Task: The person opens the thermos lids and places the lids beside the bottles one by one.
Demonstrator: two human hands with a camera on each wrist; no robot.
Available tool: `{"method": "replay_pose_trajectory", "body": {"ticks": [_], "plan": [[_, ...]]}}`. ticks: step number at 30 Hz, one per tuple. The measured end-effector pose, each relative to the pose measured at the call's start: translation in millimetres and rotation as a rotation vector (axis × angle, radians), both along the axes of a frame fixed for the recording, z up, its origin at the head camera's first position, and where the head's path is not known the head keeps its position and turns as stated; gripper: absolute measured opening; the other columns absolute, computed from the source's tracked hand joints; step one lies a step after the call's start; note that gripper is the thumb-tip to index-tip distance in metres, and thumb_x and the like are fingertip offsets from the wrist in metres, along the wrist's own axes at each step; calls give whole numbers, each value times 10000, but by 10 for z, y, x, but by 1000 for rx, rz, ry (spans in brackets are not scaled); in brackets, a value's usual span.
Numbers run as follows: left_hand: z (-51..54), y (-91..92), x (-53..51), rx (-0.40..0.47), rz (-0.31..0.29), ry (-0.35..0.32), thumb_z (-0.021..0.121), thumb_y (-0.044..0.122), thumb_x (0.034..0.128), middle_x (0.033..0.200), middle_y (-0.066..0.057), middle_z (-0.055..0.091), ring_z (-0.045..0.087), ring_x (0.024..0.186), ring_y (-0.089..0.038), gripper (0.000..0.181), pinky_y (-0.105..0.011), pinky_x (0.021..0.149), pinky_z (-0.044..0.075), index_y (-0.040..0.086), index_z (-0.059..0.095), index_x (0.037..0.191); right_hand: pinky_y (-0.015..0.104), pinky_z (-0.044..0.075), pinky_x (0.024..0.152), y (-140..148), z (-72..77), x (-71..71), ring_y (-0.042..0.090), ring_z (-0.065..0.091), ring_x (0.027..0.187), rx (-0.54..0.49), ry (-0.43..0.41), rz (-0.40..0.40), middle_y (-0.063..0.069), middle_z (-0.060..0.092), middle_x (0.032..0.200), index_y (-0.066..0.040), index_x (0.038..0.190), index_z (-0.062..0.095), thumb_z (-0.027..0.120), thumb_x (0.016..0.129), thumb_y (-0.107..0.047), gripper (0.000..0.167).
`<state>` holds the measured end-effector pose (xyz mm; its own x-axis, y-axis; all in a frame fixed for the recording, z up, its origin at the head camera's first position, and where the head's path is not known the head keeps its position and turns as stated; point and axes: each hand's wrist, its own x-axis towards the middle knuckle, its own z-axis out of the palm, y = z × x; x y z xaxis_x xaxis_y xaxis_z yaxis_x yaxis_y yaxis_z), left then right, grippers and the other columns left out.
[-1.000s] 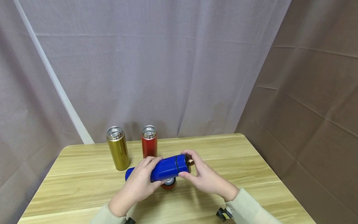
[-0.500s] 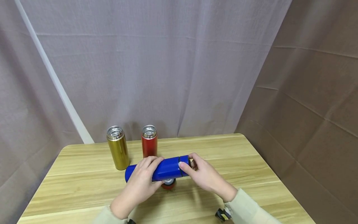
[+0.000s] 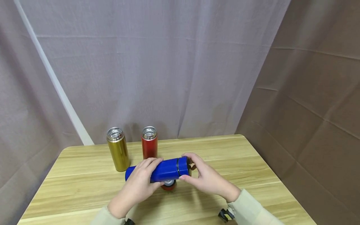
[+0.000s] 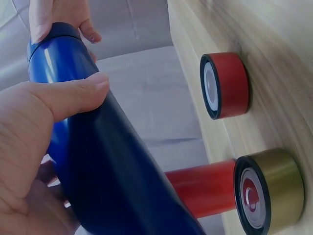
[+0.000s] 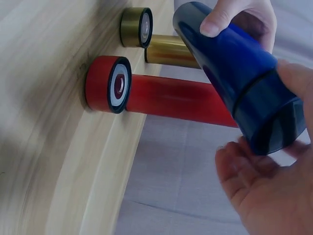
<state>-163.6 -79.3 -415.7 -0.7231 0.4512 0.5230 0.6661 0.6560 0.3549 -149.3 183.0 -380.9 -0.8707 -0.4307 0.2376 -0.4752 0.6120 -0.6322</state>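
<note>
A blue vacuum flask (image 3: 166, 170) lies almost level in the air above the table, its blue lid (image 3: 184, 166) on its right end. My left hand (image 3: 140, 178) grips the flask's body, with the thumb along the near side. My right hand (image 3: 206, 177) holds the lid between thumb and fingers; the wrist view shows the thumb (image 5: 296, 81) at the lid's edge. Below the flask, a red lid (image 3: 169, 186) sits on the table with its inner side up. A gold lid (image 4: 281, 188) stands nearby, hidden in the head view.
Two lidless flasks stand upright at the back left: a gold flask (image 3: 119, 153) and a red flask (image 3: 149, 147). The wooden table (image 3: 247, 175) ends in front of a grey curtain (image 3: 168, 78). A brown cloth wall (image 3: 317, 103) borders the right side.
My right thumb went up over the lid half a second ago and is now back at its lower edge. The left hand and flask stay nearly in place.
</note>
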Motion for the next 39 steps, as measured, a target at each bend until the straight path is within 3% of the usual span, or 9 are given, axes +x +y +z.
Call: {"method": "replay_pose_trajectory", "body": {"ticks": [5, 12, 15, 20, 25, 32, 39], "plan": [[-5, -23, -4, 0, -6, -30, 873, 299, 698, 1259, 2, 568, 533, 1160, -234, 755, -462, 1002, 413, 176, 536, 1362, 367, 485, 921, 11, -13, -2, 118, 532, 1078, 4, 43, 60, -107, 432, 1332, -272, 1410, 365, 709, 865, -417, 660], [-15, -13, 1, 12, 5, -29, 880, 295, 690, 1265, -15, 567, 531, 1167, -242, 756, -473, 1012, 403, 166, 545, 1356, 408, 476, 915, -27, 3, -1, 136, 534, 1079, -18, -17, -44, -24, 506, 1261, -257, 1492, 259, 696, 828, -540, 843], [-18, -9, 3, 17, 4, -8, 886, 285, 681, 1260, -20, 570, 532, 1158, -238, 753, -478, 1005, 405, 165, 553, 1345, 389, 499, 822, -53, 13, -10, 136, 560, 988, -32, -69, -111, -15, 572, 1151, -232, 1449, 338, 650, 864, -545, 733], [-25, -11, 6, 13, -3, 54, 892, 288, 663, 1245, -16, 578, 539, 1139, -232, 739, -476, 985, 417, 169, 571, 1318, 327, 490, 691, -60, -1, -22, 112, 588, 810, 12, -135, -174, -52, 622, 904, -197, 1248, 501, 512, 924, -596, 514], [-32, -19, 13, 14, 0, 68, 892, 302, 663, 1245, -16, 577, 540, 1141, -239, 734, -475, 978, 420, 175, 574, 1312, 315, 502, 657, -46, -8, -20, 120, 593, 765, 10, -165, -159, -51, 616, 867, -201, 1150, 528, 510, 900, -640, 505], [-34, -51, 14, 16, 3, 78, 891, 276, 656, 1259, -13, 570, 538, 1146, -252, 752, -472, 978, 418, 190, 564, 1328, 319, 521, 701, -36, -16, -7, 147, 587, 850, -30, -166, -103, -44, 611, 963, -210, 1298, 477, 597, 880, -585, 574], [-32, -76, 13, 8, -1, 98, 895, 221, 630, 1258, -12, 564, 537, 1139, -258, 784, -472, 982, 410, 186, 553, 1335, 342, 511, 820, -34, -29, 12, 119, 582, 935, -38, -115, -40, -65, 604, 1050, -267, 1324, 439, 637, 864, -559, 579]]}}
